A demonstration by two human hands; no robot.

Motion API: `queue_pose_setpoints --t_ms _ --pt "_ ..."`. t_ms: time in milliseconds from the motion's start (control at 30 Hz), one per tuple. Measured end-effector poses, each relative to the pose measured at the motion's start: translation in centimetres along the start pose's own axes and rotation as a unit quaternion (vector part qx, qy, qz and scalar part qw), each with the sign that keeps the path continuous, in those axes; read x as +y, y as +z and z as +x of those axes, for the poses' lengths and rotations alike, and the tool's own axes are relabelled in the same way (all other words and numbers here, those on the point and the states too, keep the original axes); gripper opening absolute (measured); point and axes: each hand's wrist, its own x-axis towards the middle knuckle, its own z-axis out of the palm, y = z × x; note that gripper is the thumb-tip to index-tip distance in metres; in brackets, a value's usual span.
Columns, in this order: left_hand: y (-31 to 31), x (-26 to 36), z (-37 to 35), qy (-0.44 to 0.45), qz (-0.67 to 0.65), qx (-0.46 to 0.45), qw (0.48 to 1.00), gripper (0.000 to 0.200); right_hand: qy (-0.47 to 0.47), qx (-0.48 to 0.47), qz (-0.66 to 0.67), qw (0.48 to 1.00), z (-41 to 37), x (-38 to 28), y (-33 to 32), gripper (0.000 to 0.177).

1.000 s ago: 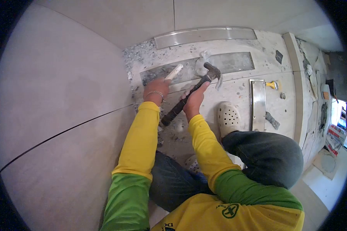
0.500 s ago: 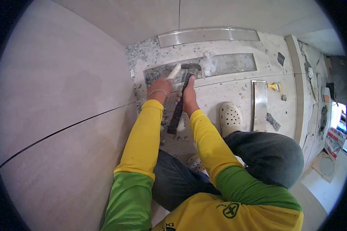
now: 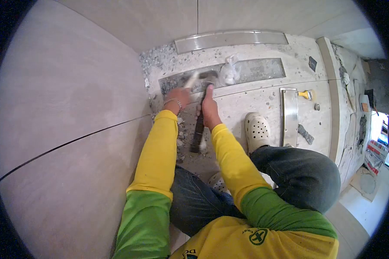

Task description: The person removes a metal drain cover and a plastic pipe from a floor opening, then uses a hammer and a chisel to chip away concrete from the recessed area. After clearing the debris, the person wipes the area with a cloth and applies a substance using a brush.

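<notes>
My right hand (image 3: 210,110) is closed round the dark handle of a hammer (image 3: 198,136), its thumb stretched along the grip near the head. The hammer head is smeared by motion, beside a pale-handled tool (image 3: 191,80) that my left hand (image 3: 177,98) grips; the tool's working end is hidden. Both hands are over the near edge of a long sunken slot (image 3: 263,69) in the floor, with rough grey debris at its left end. A crumpled clear plastic bag (image 3: 230,73) lies in the slot, just right of the hammer head.
Behind the slot, a long metal cover (image 3: 231,41) leans by the wall. Another metal strip (image 3: 288,116) lies right of my shoe (image 3: 258,128), near a yellow-handled brush (image 3: 306,95), a grey rag-like piece (image 3: 305,134) and a dark square (image 3: 312,64). A raised ledge (image 3: 334,103) runs along the right.
The hammer head has swung left, closer to the pale-handled tool, and both tools are now blurred. My hands keep their grips. The view has shifted slightly.
</notes>
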Motion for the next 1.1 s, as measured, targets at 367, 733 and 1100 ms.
queue_pose_setpoints --t_ms 367,733,1100 --pt "0.4 -0.9 0.2 0.035 -0.029 0.074 0.996 0.058 -0.023 0.000 0.145 0.989 -1.4 -2.0 0.3 0.069" --pt "-1.1 -0.7 -1.3 -0.047 -0.006 -0.005 0.999 0.053 0.029 0.013 0.091 0.995 -0.1 3.0 0.9 0.074" --pt "-1.5 -0.9 -2.0 0.010 -0.061 -0.013 0.998 0.051 0.043 -0.029 0.007 0.999 -0.4 -1.2 1.8 0.070"
